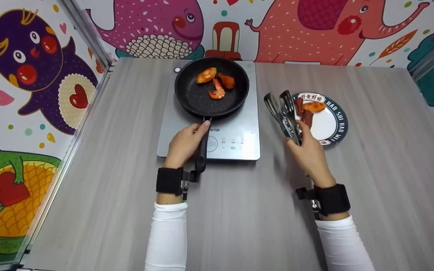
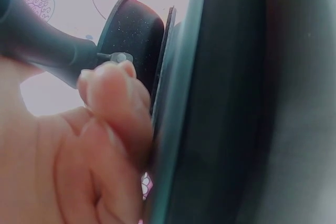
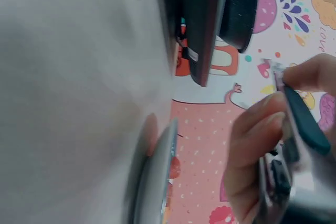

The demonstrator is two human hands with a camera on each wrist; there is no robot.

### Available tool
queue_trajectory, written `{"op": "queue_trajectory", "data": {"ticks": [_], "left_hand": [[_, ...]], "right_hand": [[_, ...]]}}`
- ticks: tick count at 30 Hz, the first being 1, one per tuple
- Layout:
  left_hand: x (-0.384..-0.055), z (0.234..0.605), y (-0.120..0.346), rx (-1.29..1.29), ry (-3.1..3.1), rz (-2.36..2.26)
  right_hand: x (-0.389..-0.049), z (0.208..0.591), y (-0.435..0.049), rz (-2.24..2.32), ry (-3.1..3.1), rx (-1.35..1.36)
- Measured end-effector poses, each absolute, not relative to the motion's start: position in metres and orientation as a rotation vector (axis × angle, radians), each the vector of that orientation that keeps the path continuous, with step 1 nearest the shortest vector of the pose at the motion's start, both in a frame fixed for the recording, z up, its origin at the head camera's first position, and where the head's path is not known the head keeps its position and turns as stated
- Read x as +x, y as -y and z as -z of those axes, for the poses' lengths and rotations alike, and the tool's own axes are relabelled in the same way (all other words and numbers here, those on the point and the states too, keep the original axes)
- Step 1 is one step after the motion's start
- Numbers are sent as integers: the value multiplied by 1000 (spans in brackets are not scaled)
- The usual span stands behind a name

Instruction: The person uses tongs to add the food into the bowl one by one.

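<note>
Left hand (image 1: 187, 143) grips the pan handle (image 1: 202, 150), presumably for steadiness. Right hand (image 1: 310, 153) holds parted tongs (image 1: 289, 113), the plate (image 1: 323, 130) just beside it.

cartoon animals (image 1: 307, 45) on white walls (image 1: 241, 17)

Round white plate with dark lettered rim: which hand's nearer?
Right. The right hand, holding silver metal tongs, is by the near-left edge of the plate; the left hand is farther left, on the black frying-pan handle.

Round dark-rimmed plate (image 1: 342, 119): “好食好味” at eleven o'clock, “HAO SHI HAO WEI” at three; flat silver cooktop (image 1: 221, 140): “九阳”; colourful wall (image 3: 322, 40): “love”.
</note>
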State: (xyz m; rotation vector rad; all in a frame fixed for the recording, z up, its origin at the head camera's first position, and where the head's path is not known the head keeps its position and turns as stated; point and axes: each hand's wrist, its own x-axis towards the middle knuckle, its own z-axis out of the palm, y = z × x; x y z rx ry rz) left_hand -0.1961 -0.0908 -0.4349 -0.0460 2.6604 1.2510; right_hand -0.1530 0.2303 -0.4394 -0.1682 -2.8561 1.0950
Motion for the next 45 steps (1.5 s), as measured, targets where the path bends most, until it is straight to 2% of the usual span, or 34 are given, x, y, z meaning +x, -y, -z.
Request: {"op": "queue_trajectory", "data": {"ticks": [15,45], "left_hand": [[-198,431,100,-51,-2690,-1255],[-198,436,92,-8,-2732,-1183]], "right_hand": [[-158,428,-279,-987,2957,-279],[-181,439,-272,-567,2916,-116]]}}
